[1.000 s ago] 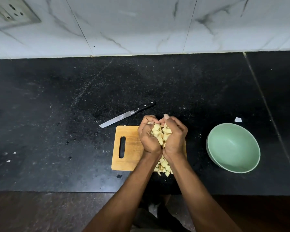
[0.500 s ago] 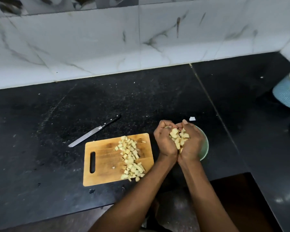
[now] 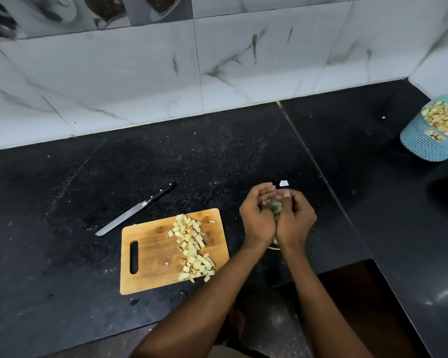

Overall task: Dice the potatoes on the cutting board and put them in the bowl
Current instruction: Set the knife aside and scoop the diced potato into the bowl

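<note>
Both hands held together over the green bowl (image 3: 274,205), which is mostly hidden under them, just right of the cutting board (image 3: 153,254); left hand (image 3: 258,220) and right hand (image 3: 295,220) have fingers loosely curled w/ a gap between, can't tell if any dice are still in the palms. Pile of diced potatoes (image 3: 193,248) sits on the board's right half. Knife (image 3: 136,209) lies on the black counter (image 3: 62,189) far-left of the board; blue basket (image 3: 422,143) w/ more pieces at far right.
</note>
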